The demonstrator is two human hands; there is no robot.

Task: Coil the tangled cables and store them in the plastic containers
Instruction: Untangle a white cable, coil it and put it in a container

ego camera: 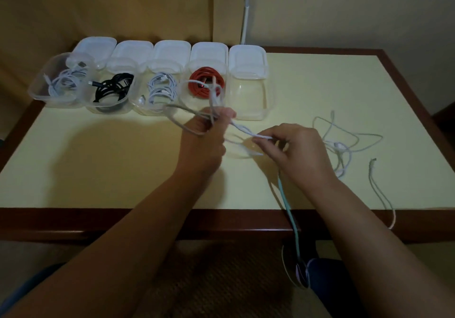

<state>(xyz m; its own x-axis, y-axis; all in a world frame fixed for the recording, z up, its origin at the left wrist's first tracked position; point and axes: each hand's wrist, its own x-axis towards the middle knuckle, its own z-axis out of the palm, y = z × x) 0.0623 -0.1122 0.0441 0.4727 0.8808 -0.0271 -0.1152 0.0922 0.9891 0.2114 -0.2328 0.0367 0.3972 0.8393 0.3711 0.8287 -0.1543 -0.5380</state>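
Gripping several loops of a pale cable (197,117) in curled fingers, the left hand (206,138) is raised over the yellow worktop (98,160), just in front of the row of clear plastic containers (251,96). The right hand (293,150) pinches the same cable's free run between thumb and fingertips. A teal cable (289,209) trails from under the right hand over the worktop's near edge. More tangled white cables (344,145) lie to the right. Four containers hold coils: white, black, white, red (205,84); the fifth looks bare.
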